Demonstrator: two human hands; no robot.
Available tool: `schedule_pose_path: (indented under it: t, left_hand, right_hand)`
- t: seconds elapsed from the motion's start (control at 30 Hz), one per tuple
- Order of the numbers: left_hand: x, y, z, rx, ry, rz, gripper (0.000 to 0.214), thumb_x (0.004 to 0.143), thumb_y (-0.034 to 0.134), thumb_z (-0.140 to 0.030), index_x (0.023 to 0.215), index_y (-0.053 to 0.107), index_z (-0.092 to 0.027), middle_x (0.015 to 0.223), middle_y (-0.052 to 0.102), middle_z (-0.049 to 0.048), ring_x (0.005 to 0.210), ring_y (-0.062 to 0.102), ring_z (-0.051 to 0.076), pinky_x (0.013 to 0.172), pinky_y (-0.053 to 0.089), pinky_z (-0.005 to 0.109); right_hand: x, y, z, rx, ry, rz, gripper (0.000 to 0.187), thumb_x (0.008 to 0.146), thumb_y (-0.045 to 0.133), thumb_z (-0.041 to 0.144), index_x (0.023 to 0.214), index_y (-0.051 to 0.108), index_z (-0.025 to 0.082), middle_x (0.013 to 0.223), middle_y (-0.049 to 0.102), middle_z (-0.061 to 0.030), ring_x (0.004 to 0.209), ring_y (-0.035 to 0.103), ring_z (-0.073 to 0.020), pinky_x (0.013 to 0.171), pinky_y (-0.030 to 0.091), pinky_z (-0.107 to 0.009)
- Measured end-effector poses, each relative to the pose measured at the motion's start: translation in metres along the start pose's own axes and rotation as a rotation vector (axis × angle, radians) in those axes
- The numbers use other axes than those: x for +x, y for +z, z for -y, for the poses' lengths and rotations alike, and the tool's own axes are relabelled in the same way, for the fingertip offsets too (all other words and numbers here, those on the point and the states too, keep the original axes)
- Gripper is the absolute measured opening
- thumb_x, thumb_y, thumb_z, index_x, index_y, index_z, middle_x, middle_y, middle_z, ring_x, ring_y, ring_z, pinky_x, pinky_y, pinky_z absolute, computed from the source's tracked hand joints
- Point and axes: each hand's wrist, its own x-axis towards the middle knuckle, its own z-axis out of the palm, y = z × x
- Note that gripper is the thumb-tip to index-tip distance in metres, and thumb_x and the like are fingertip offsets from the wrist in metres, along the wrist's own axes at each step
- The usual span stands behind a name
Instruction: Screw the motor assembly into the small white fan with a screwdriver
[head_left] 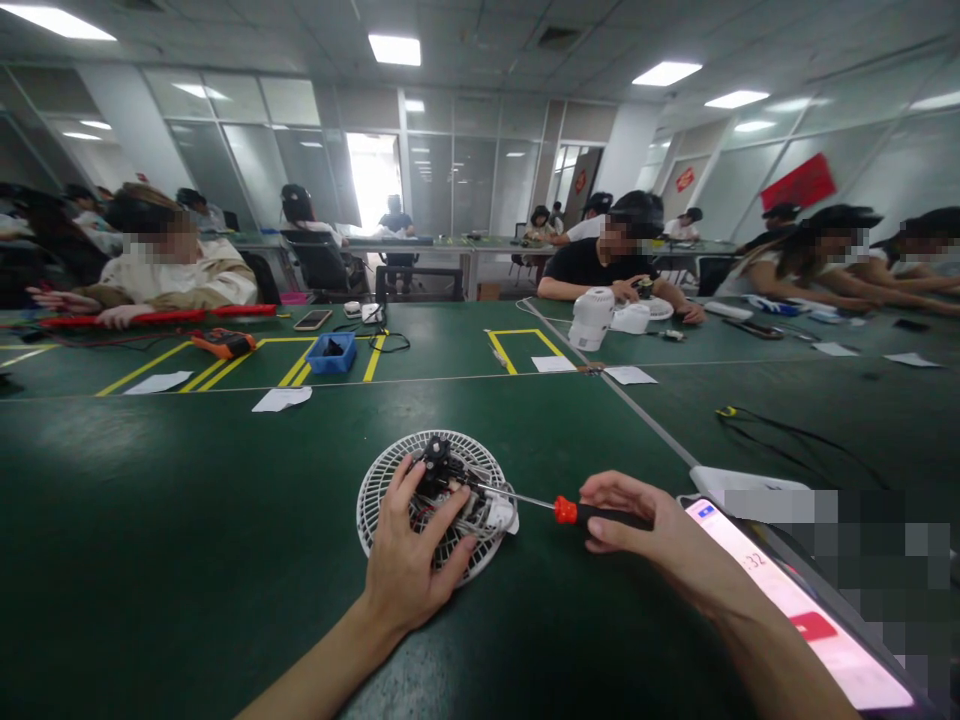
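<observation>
A round white fan grille (pixel 390 470) lies flat on the green table (pixel 187 520) in front of me, with a small black motor assembly (pixel 442 475) at its middle. My left hand (pixel 412 555) rests on the grille, fingers spread around the assembly and pressing it down. My right hand (pixel 645 530) is closed round the black handle of a screwdriver with a red collar (pixel 566 511). Its thin shaft runs left, and the tip meets the assembly.
A phone (pixel 795 600) with a lit screen lies at my right forearm, beside a white flat object (pixel 750 485). Farther off are paper slips, a blue bin (pixel 332 353), an orange meter (pixel 223 343), black cable (pixel 787 430). Other people work across the table with white fan parts (pixel 592 318).
</observation>
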Motion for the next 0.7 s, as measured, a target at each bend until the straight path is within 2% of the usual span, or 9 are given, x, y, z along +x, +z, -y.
schedule_pose_path:
  t: [0.1, 0.2, 0.33, 0.47, 0.57, 0.63, 0.7]
  left_hand:
    - [0.0004, -0.0004, -0.0005, 0.001, -0.003, -0.006, 0.047, 0.088, 0.068, -0.03, 0.134, 0.059, -0.028, 0.16, 0.022, 0.013, 0.148, 0.029, 0.043, 0.114, 0.04, 0.065]
    - [0.0014, -0.0011, -0.0011, 0.002, 0.006, -0.014, 0.046, 0.088, 0.067, -0.029, 0.134, 0.06, -0.028, 0.16, 0.022, 0.0123, 0.148, 0.029, 0.043, 0.114, 0.041, 0.065]
    - [0.0013, -0.001, -0.0003, 0.012, 0.009, -0.004, 0.049, 0.088, 0.067, -0.029, 0.137, 0.058, -0.03, 0.16, 0.021, 0.012, 0.148, 0.029, 0.043, 0.114, 0.04, 0.065]
    - [0.0, -0.0004, 0.0004, 0.019, 0.01, 0.008, 0.052, 0.089, 0.067, -0.03, 0.139, 0.056, -0.032, 0.16, 0.02, 0.0119, 0.148, 0.029, 0.044, 0.114, 0.04, 0.065]
    - [-0.0002, -0.0006, 0.0, 0.02, 0.006, 0.015, 0.053, 0.089, 0.066, -0.031, 0.14, 0.055, -0.034, 0.161, 0.019, 0.0112, 0.149, 0.028, 0.043, 0.114, 0.04, 0.066]
    - [0.0001, -0.0008, -0.0003, 0.02, 0.006, 0.018, 0.054, 0.089, 0.067, -0.03, 0.141, 0.054, -0.035, 0.162, 0.018, 0.0106, 0.149, 0.027, 0.043, 0.114, 0.039, 0.066]
    - [0.0004, -0.001, -0.0004, 0.02, 0.008, 0.02, 0.055, 0.088, 0.067, -0.03, 0.141, 0.054, -0.035, 0.161, 0.018, 0.0106, 0.149, 0.026, 0.043, 0.114, 0.039, 0.066]
  right_hand:
    - [-0.0023, 0.0034, 0.0025, 0.008, 0.147, 0.074, 0.053, 0.079, 0.07, 0.067, 0.106, 0.064, 0.022, 0.081, 0.07, -0.0039, 0.063, 0.066, -0.0174, 0.044, 0.052, -0.023]
    - [-0.0026, 0.0041, 0.003, -0.012, 0.171, 0.097, 0.055, 0.079, 0.068, 0.07, 0.107, 0.063, 0.022, 0.067, 0.066, -0.0004, 0.044, 0.053, -0.0108, 0.034, 0.038, -0.018]
    - [0.0001, -0.0003, 0.0001, -0.032, 0.101, 0.093, 0.061, 0.073, 0.076, 0.067, 0.11, 0.062, 0.021, 0.072, 0.067, -0.0018, 0.05, 0.054, -0.0124, 0.038, 0.039, -0.02]
    - [0.0017, -0.0046, -0.0015, -0.059, 0.002, 0.044, 0.055, 0.068, 0.084, 0.06, 0.104, 0.065, 0.021, 0.074, 0.063, -0.0006, 0.058, 0.053, -0.0142, 0.044, 0.041, -0.023]
    - [0.0011, -0.0054, -0.0012, -0.11, -0.06, 0.018, 0.05, 0.062, 0.089, 0.051, 0.097, 0.069, 0.021, 0.088, 0.068, -0.0042, 0.079, 0.063, -0.0219, 0.061, 0.051, -0.029]
    - [0.0004, -0.0042, -0.0011, -0.115, -0.062, 0.043, 0.049, 0.06, 0.09, 0.047, 0.097, 0.07, 0.021, 0.097, 0.07, -0.0058, 0.094, 0.065, -0.0266, 0.075, 0.056, -0.034]
    - [-0.0005, -0.0015, -0.0011, -0.074, 0.003, 0.088, 0.05, 0.068, 0.086, 0.053, 0.103, 0.069, 0.022, 0.101, 0.071, -0.0069, 0.096, 0.067, -0.0267, 0.072, 0.058, -0.034]
